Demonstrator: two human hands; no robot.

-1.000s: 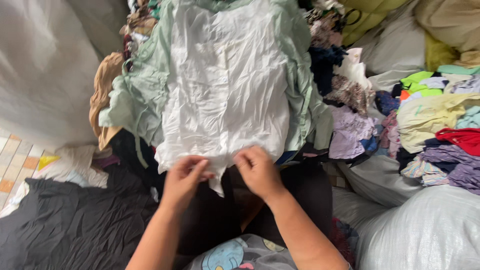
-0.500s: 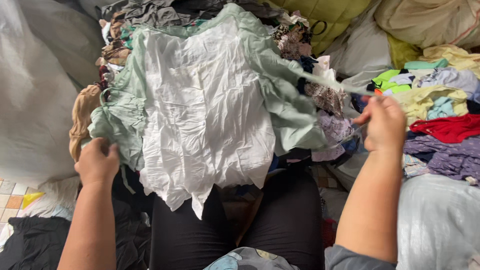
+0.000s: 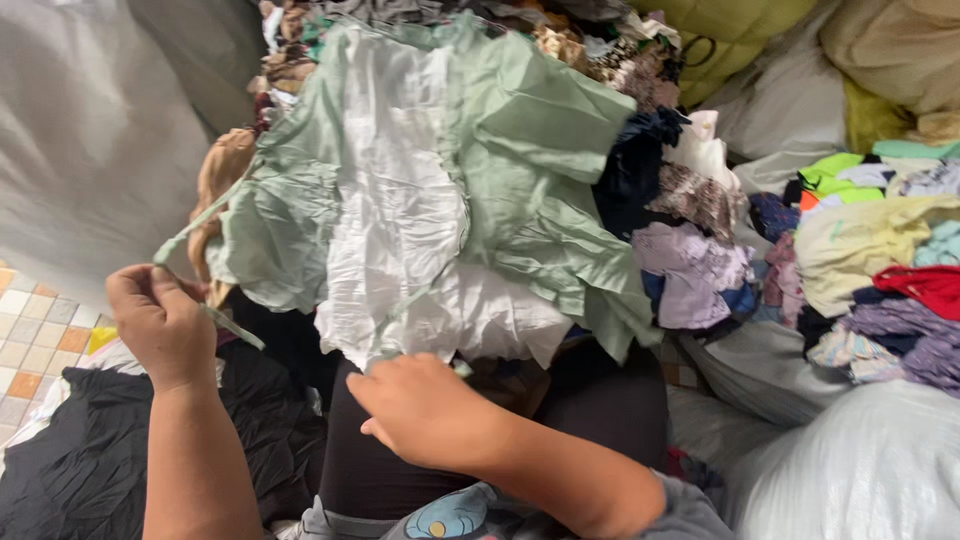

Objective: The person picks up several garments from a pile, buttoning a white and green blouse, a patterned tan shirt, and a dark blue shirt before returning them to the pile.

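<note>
A crumpled white garment lies spread over my lap and a heap of clothes. A pale green garment is folded across its right half and also shows at its left side. My left hand is out at the left, pinching a thin pale green tie strap that runs up to the green cloth. My right hand sits at the lower edge of the white garment, fingers curled over a second green strap; the grip itself is hidden.
A mixed pile of clothes fills the right side. Large white woven sacks stand at the left and lower right. Black cloth lies on the tiled floor at the lower left.
The green cloth has been folded from the right over the white garment. My right hand came in from the far right to the lower hem. My left hand dropped slightly, holding a strap.
</note>
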